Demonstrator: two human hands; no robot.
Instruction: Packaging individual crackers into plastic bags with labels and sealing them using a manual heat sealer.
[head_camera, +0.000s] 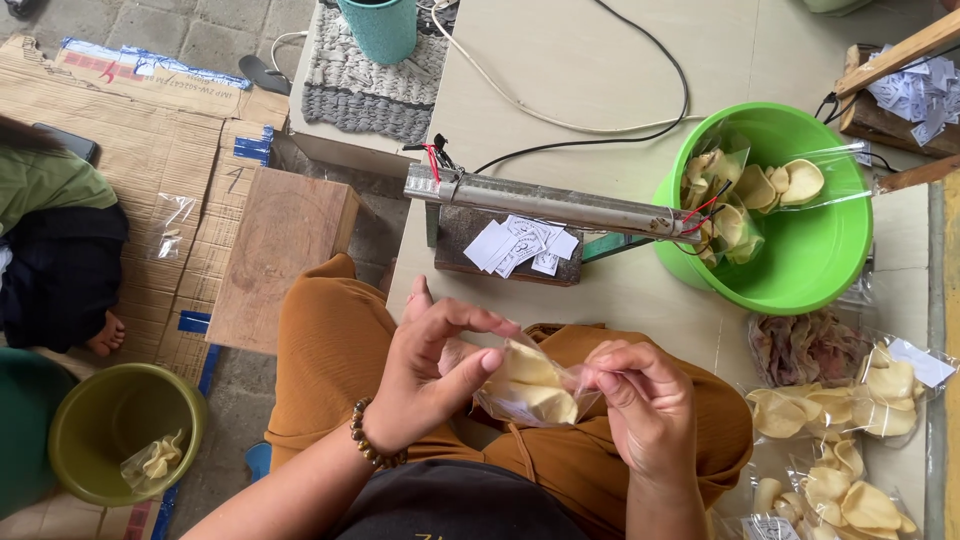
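My left hand (432, 368) and my right hand (645, 405) together hold a small clear plastic bag of pale yellow crackers (530, 388) over my lap. The left thumb and fingers pinch the bag's left end, the right fingers grip its right end. A beaded bracelet (372, 440) circles my left wrist. Just beyond the hands a long metal sealing bar (545, 205) rests on a dark block, with several small white paper slips (522, 245) lying on that block.
A green plastic basin (810, 255) at the right holds bagged crackers. More filled bags (835, 410) lie at the lower right. An olive bucket (120, 425) with one bag stands lower left beside another seated person (55, 250). Flattened cardboard (170, 130), a wooden board (280, 250), cables.
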